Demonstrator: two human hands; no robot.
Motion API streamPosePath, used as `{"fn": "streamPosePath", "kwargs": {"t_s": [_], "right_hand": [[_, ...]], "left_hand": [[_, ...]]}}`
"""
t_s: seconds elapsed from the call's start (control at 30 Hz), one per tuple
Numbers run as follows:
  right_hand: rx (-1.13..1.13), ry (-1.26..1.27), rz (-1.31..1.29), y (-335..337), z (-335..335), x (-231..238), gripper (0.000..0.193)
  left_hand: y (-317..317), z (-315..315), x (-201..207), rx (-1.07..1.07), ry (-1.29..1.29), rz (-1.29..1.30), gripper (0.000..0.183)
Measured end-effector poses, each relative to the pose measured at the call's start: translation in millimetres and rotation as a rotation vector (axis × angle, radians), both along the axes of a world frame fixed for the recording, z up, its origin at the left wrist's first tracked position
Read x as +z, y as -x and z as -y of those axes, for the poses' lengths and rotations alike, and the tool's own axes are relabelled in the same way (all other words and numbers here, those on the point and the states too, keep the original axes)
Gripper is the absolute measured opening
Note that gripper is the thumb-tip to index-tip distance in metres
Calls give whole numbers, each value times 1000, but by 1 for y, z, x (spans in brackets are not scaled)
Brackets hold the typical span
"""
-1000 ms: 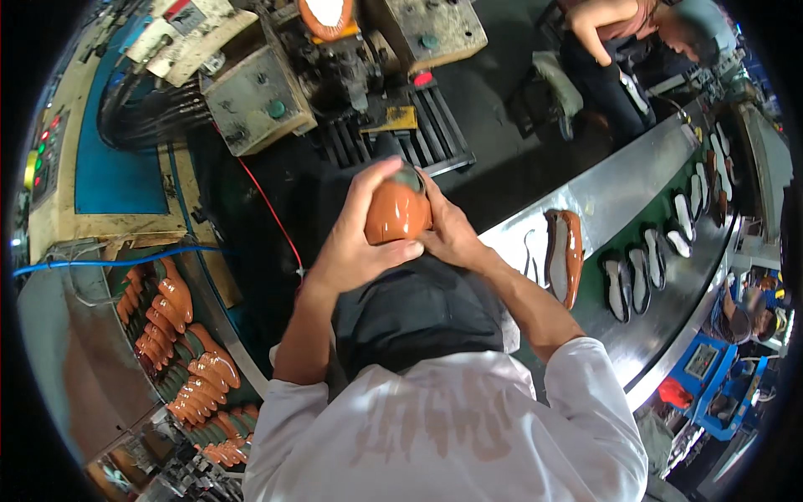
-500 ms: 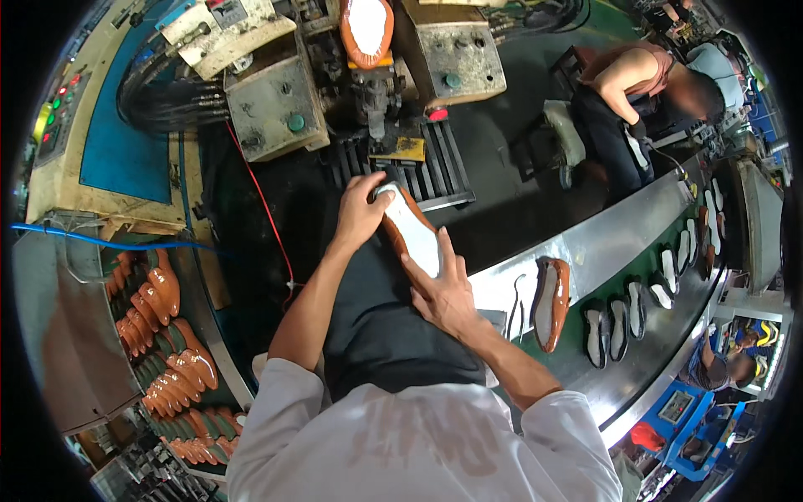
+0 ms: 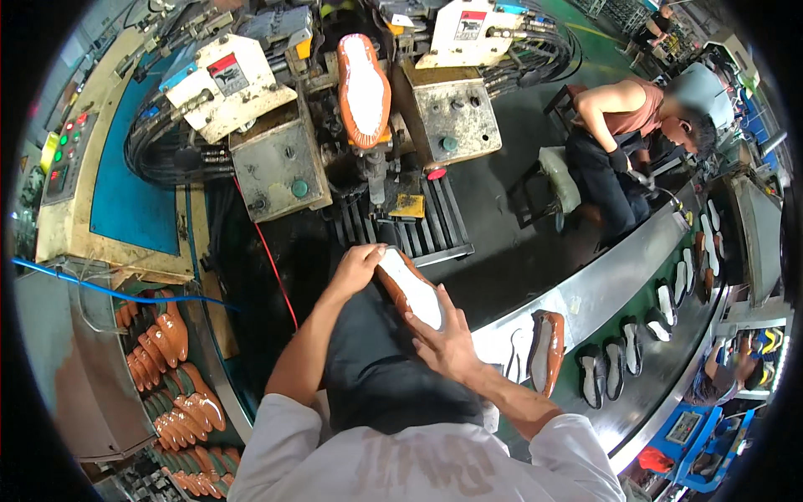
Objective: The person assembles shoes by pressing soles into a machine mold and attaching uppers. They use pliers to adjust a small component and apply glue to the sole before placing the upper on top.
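Observation:
Over my lap I hold a brown shoe upper on a last point(image 3: 411, 289), its white bottom facing up. My left hand point(image 3: 358, 269) is closed around its far end. My right hand point(image 3: 447, 339) grips the nearer end, thumb on one side and fingers along the other. Ahead of me, a second brown shoe upper point(image 3: 365, 88) with a white bottom sits upside down on the machine's central post point(image 3: 375, 180).
Control boxes point(image 3: 280, 163) point(image 3: 452, 121) flank the post. On my right, a curved metal conveyor point(image 3: 602, 272) carries a brown shoe point(image 3: 546, 353) and several dark shoes point(image 3: 615, 368). Brown uppers point(image 3: 188, 393) fill a rack at left. A person point(image 3: 623, 117) sits working beyond the conveyor.
My view has tilted upward, so more of the machine and the whole mounted upper show. Both hands still hold the shoe upper, in nearly the same grip.

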State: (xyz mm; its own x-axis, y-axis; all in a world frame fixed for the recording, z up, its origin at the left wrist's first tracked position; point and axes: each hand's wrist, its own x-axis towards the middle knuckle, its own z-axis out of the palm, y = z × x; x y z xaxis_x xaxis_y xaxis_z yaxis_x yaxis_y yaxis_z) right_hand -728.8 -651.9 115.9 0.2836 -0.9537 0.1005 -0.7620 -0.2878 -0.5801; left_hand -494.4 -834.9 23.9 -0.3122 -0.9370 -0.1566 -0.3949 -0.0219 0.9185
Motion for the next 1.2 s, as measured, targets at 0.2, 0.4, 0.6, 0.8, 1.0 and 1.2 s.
{"fn": "streamPosePath", "kwargs": {"t_s": [0.2,0.4,0.6,0.8,1.0,1.2], "right_hand": [[-176,189,-98,25,59,64,63],[-215,400,-74,4,180,112,66],[-194,482,0,-51,304,119,64],[-192,484,102,-77,366,81,71],[-183,580,95,-89,360,62,71],[-241,585,-84,-104,360,73,69]], "left_hand": [[-19,167,72,379,177,-502,60],[0,264,163,201,-219,-868,66],[-55,141,187,135,-92,-989,79],[-66,-2,182,208,-33,-1026,110],[-82,-59,166,331,-122,-1033,118],[-79,-84,138,384,-269,-959,121]]}}
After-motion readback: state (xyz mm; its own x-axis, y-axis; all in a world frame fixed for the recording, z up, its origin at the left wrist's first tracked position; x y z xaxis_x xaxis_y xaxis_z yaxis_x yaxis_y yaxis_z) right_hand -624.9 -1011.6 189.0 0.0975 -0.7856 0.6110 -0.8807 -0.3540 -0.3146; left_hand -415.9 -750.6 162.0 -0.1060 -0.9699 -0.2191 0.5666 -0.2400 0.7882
